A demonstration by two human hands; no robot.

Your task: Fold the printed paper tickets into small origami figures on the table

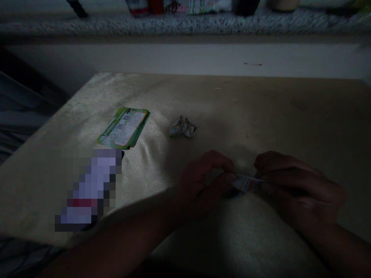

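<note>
Pinching a small printed slip of paper (pixel 245 183) between both hands, low over the near part of the table (pixel 261 112), right of its middle. Left hand (pixel 203 185) curled, fingers narrow, thumb and fingertips closed on the slip's left end. Right hand (pixel 292 185) folded over, fingers drawn in tight on the slip's right end, knuckles toward the far edge. Slip stretched between the two grips, pale with faint coloured print, partly hidden by the fingers; cannot tell whether folded or flat. Both forearms coming in from the near edge, dim in the low light.

Lying farther in, toward the middle of the table, a crumpled ball of printed paper (pixel 183 127), well apart from the hands. Resting left of that, toward the left edge, a small stack of green and white printed cards (pixel 124 128), squared up and tilted a little. Sitting just beside the stack's near end, closer to the near left corner, a blurred-out oblong thing (pixel 89 191), pale with a red band, too obscured to name.

Running beyond the far edge, a pale strip of floor, then a speckled rug (pixel 185 24) with the bases of several containers along the top of the view, too cropped and blurred to tell apart.
</note>
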